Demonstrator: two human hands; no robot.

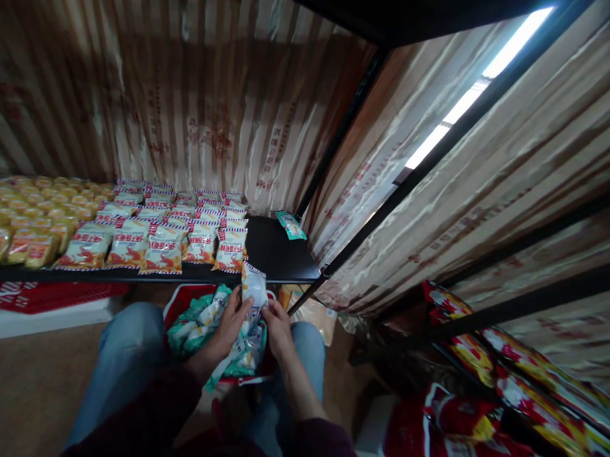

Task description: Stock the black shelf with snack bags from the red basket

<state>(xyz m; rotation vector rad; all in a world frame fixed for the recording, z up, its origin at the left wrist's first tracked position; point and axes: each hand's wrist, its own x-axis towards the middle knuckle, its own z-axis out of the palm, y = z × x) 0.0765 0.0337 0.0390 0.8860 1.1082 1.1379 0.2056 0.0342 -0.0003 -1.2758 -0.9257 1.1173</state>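
Between my two hands is a pale snack bag with a striped edge, held above a red basket. My left hand grips its left side, and my right hand grips its lower right side. Green and white bags fill the basket between my knees. On the black shelf in front, rows of white and orange snack bags stand left of the held bag. One green bag lies at the shelf's right back corner.
Yellow packs fill the shelf's left end. A slanted black shelf post rises to the right of my hands. Red and yellow bags sit on a lower rack at right. A red and white box is under the shelf.
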